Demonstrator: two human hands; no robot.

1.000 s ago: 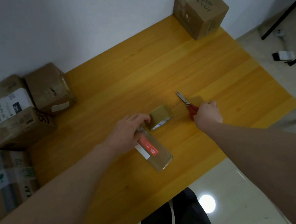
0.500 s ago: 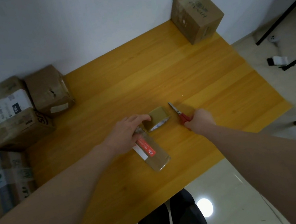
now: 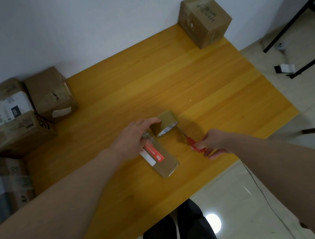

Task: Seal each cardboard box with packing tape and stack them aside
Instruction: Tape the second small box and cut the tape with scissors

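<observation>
Scissors (image 3: 189, 142) blades against the tape roll (image 3: 167, 126) blurred, handles largely hidden inside the right hand (image 3: 213, 143).

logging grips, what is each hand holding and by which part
Right hand holds the scissors by the red handles. Left hand rests on the small box, fingertips touching the tape roll.

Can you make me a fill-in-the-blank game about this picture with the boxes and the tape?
1. The right hand holds scissors with ____ handles.
2. The left hand rests on the small flat box and touches the roll of ____.
3. The table is made of yellow ____.
4. The lone box stands at the table's far ____ corner.

Missing words: red; tape; wood; right
</observation>
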